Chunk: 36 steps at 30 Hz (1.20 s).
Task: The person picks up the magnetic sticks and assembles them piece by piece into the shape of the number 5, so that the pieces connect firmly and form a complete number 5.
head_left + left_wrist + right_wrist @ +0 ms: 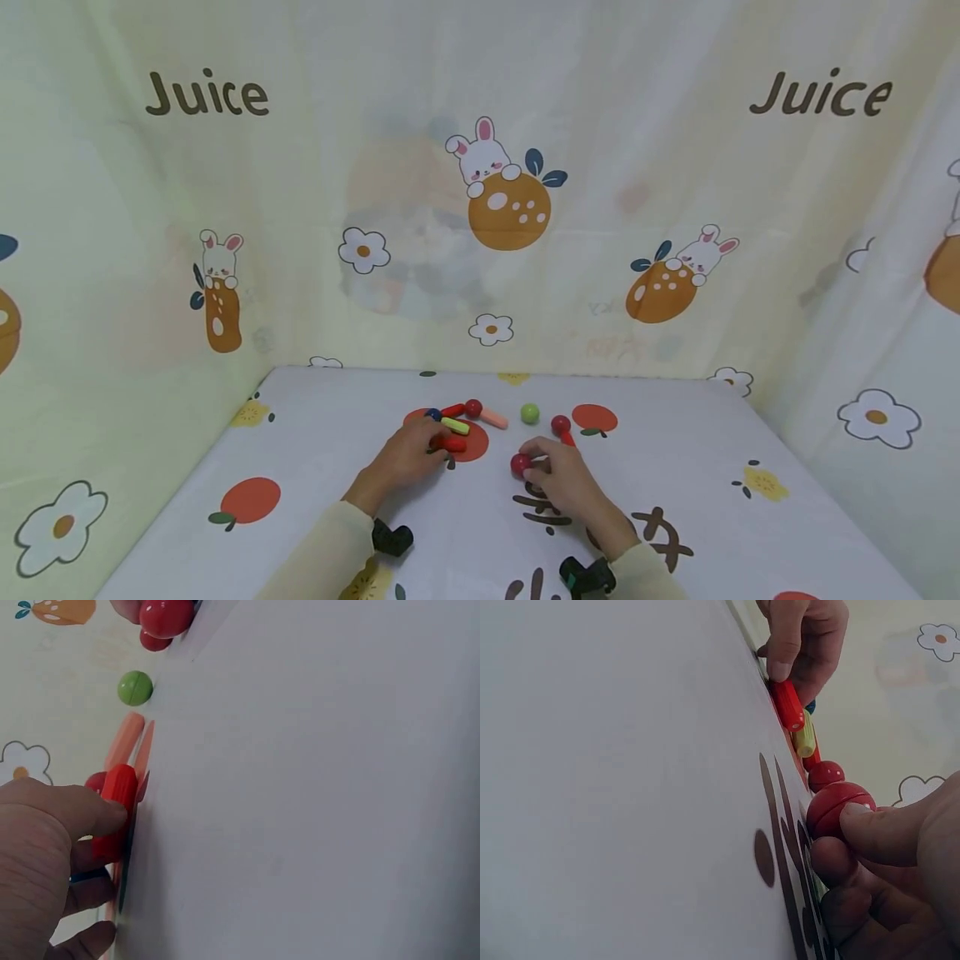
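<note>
My left hand (405, 454) pinches a short red rod (118, 802) between thumb and fingers, low over the printed tabletop. Just beyond it lie a yellow-green rod (455, 426) and a dark blue ball (432, 413), partly covered by the fingers. My right hand (566, 479) grips a glossy red ball (836, 808) with thumb and fingertips. A groove runs around this ball in the right wrist view. Past the right fingers, another red ball (561, 425) sits at the end of a red rod (567, 438), which the hand partly hides.
Behind the left hand, a red ball (473, 408) lies between a red rod (453, 410) and a pink rod (494, 418). A green ball (530, 413) rests farther back, between the hands. A patterned curtain (420, 183) encloses the table (315, 433) at the back and sides.
</note>
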Each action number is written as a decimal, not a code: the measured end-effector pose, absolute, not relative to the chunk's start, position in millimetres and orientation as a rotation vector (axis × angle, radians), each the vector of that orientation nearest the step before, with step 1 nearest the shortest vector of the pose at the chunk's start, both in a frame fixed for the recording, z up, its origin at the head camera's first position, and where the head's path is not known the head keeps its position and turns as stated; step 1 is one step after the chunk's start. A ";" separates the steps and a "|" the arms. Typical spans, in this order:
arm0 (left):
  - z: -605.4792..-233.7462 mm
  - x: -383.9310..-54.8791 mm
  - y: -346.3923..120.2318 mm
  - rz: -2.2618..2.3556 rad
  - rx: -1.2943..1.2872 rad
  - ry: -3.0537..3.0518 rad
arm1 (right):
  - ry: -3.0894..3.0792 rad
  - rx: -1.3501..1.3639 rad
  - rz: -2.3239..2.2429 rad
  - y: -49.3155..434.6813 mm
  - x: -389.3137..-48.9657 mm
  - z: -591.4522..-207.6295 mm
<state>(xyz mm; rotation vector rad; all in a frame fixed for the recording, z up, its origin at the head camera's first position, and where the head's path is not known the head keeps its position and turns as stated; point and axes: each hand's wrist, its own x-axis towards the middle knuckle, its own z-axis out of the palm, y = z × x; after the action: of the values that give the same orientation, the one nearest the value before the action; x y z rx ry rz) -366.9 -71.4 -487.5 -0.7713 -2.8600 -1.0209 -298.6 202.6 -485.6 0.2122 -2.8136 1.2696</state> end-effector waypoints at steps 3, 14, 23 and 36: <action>-488.4 -368.0 -69.9 -0.949 -0.771 -2.868 | -2.815 0.211 1.265 203.9 -298.5 -484.9; -491.0 -368.3 -66.8 -0.766 -0.747 -2.870 | -2.792 0.212 1.293 207.9 -298.8 -485.3; -489.1 -369.4 -70.1 -0.818 -0.745 -2.908 | -2.794 0.248 1.277 206.0 -295.9 -485.1; -481.9 -363.2 -66.7 -1.006 -0.788 -2.883 | -2.786 0.243 1.243 206.3 -299.4 -486.3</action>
<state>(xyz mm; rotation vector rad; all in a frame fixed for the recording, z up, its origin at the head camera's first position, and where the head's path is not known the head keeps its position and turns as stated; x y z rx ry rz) -363.2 -66.7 -481.9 -0.7883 -2.8829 -1.0056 -299.4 206.3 -486.3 0.2429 -2.7858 1.2434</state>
